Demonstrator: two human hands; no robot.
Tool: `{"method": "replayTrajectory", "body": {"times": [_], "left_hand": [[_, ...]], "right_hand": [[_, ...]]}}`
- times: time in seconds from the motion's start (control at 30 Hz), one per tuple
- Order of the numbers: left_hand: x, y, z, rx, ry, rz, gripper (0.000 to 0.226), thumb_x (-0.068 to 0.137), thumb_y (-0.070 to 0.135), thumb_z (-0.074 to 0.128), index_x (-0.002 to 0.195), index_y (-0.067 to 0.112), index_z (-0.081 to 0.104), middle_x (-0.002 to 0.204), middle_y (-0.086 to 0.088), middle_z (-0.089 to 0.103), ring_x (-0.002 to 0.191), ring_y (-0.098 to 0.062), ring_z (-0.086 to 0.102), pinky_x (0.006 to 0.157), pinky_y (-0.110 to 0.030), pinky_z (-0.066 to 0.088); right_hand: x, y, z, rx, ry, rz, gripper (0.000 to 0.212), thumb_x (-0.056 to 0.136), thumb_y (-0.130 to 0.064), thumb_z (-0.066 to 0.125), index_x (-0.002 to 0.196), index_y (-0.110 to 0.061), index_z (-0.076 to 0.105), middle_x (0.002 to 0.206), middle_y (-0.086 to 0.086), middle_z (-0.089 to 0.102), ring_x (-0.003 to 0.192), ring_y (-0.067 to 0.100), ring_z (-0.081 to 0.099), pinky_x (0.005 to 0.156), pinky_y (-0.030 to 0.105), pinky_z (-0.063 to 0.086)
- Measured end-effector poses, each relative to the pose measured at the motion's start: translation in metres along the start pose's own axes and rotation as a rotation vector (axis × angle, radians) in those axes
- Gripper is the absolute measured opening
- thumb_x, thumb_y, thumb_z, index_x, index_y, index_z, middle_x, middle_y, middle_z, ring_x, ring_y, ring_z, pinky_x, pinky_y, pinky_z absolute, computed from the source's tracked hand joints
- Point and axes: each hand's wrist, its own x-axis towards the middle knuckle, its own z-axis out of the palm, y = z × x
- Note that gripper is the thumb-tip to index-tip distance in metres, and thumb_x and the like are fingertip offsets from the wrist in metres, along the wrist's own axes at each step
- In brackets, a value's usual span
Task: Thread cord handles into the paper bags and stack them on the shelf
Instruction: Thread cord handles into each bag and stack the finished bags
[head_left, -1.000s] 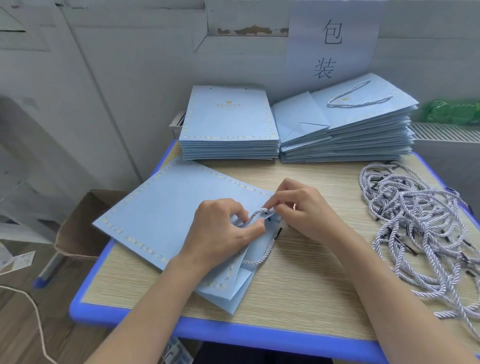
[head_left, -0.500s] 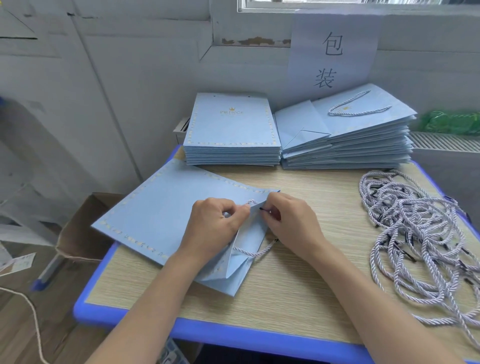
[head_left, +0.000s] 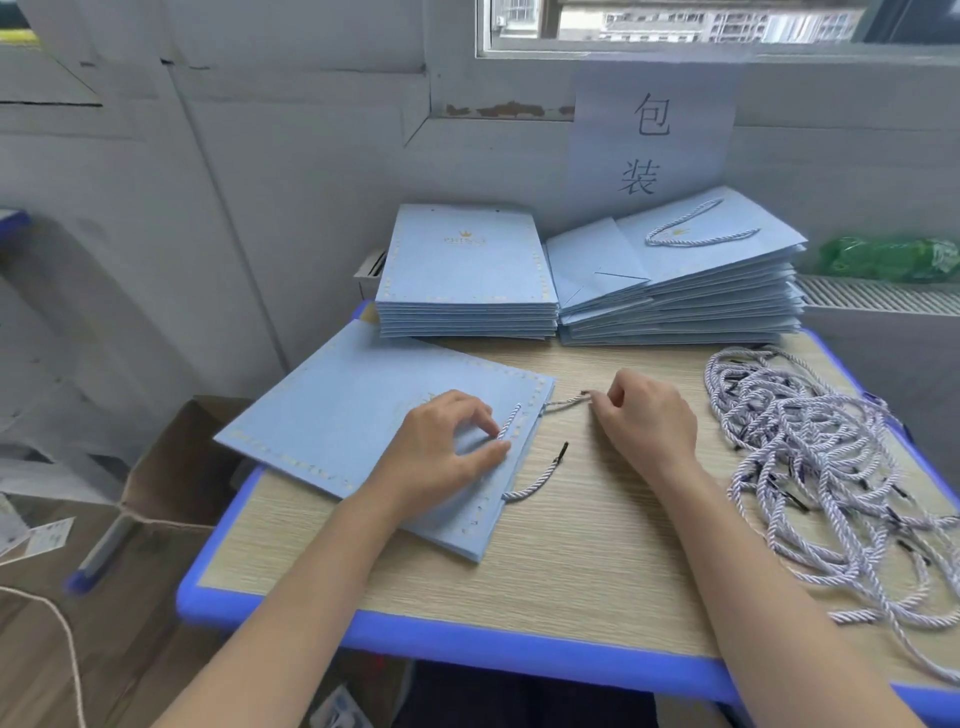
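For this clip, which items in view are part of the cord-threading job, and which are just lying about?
Part of the job:
- flat blue bag under the left hand
- cord pinched by the right hand
- loose cord pile
- stack without handles
- stack with handles

Lying about:
- cardboard box
- green plastic bag
- paper sign

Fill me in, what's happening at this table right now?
A person is fitting a cord handle to a flat blue paper bag on the table. The left hand rests on the bag and pinches the cord near its top edge, while the right hand pinches one end of the cord just off the edge. The other tipped end lies loose on the table. Behind are a stack of plain bags and a stack with handles; loose cords lie to the right.
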Motion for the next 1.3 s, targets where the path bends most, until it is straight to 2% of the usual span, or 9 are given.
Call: {"method": "replayTrajectory", "body": {"times": [0.17,0.33,0.47,0.6,0.77,0.87,0.93,1.1,1.3], "left_hand": [[-0.029,-0.011,-0.034,-0.014,-0.094,0.073,0.004,0.079,0.020,0.075,0.079,0.020,0.072,0.105,0.014,0.066,0.105,0.004,0.056,0.090,-0.008,0.036],[-0.057,-0.024,-0.051,0.041,-0.307,0.099,0.037,0.076,0.040,0.075,0.112,0.037,0.066,0.134,0.030,0.045,0.130,0.018,0.027,0.103,-0.001,0.018],[-0.059,-0.027,-0.051,0.129,-0.257,0.180,0.036,0.081,0.037,0.071,0.116,0.032,0.065,0.136,0.019,0.049,0.130,0.009,0.034,0.105,-0.004,0.021],[-0.065,-0.030,-0.044,0.242,-0.193,0.304,0.030,0.085,0.031,0.067,0.111,0.014,0.068,0.130,0.001,0.060,0.125,-0.009,0.050,0.105,-0.015,0.034],[-0.060,-0.009,-0.039,0.308,0.332,0.611,0.036,0.100,0.028,0.046,0.088,0.004,0.069,0.083,-0.004,0.071,0.075,-0.022,0.068,0.062,-0.036,0.055],[-0.049,0.030,-0.037,0.260,0.634,0.703,0.005,0.092,0.008,0.059,0.095,0.012,0.061,0.097,-0.001,0.063,0.088,-0.022,0.060,0.083,-0.033,0.047],[-0.041,0.059,-0.036,0.195,0.721,0.703,0.027,0.084,-0.002,0.060,0.102,0.016,0.054,0.110,0.000,0.050,0.100,-0.021,0.050,0.088,-0.032,0.040],[-0.015,0.071,-0.013,0.165,0.528,0.704,0.026,0.082,-0.001,0.056,0.103,0.014,0.055,0.111,-0.003,0.050,0.100,-0.025,0.050,0.090,-0.030,0.041],[-0.009,0.048,0.027,0.206,0.148,0.332,0.051,0.081,0.047,0.039,0.111,0.012,0.061,0.117,-0.005,0.049,0.112,-0.019,0.041,0.097,-0.038,0.038]], "right_hand": [[-0.009,0.008,-0.004,0.196,0.009,-0.088,0.022,0.087,-0.027,0.061,0.070,-0.014,0.053,0.066,-0.003,0.054,0.071,0.023,0.051,0.061,0.031,0.036],[-0.027,-0.007,-0.006,0.377,0.032,-0.258,0.013,0.084,-0.012,0.065,0.072,-0.009,0.062,0.059,-0.012,0.049,0.058,0.011,0.045,0.060,0.026,0.036],[-0.059,-0.032,-0.004,0.532,-0.071,-0.424,0.019,0.079,0.006,0.059,0.081,-0.010,0.070,0.083,-0.008,0.059,0.062,0.008,0.052,0.057,0.008,0.036],[-0.076,-0.029,0.000,0.399,-0.177,-0.569,0.038,0.071,-0.005,0.048,0.096,-0.019,0.072,0.099,-0.015,0.059,0.069,0.004,0.056,0.065,0.015,0.043],[-0.082,-0.029,-0.007,0.479,-0.189,-0.574,0.033,0.079,0.002,0.064,0.099,-0.024,0.065,0.101,-0.016,0.056,0.072,0.004,0.058,0.062,0.010,0.041],[-0.072,-0.042,-0.036,0.641,0.014,-0.511,0.021,0.083,-0.002,0.066,0.086,-0.023,0.064,0.084,-0.014,0.059,0.065,0.009,0.056,0.055,0.018,0.042],[-0.059,-0.052,-0.057,0.754,0.083,-0.440,0.011,0.085,-0.005,0.064,0.078,-0.012,0.061,0.072,-0.005,0.057,0.059,0.008,0.053,0.054,0.024,0.043],[-0.027,-0.057,-0.083,0.850,0.070,-0.302,0.017,0.089,-0.014,0.060,0.075,-0.004,0.064,0.047,-0.003,0.046,0.046,0.011,0.040,0.051,0.026,0.033],[-0.020,-0.038,-0.060,0.447,-0.178,-0.095,0.024,0.090,-0.017,0.057,0.071,-0.003,0.062,0.048,-0.001,0.046,0.043,0.008,0.038,0.044,0.016,0.029]]}}
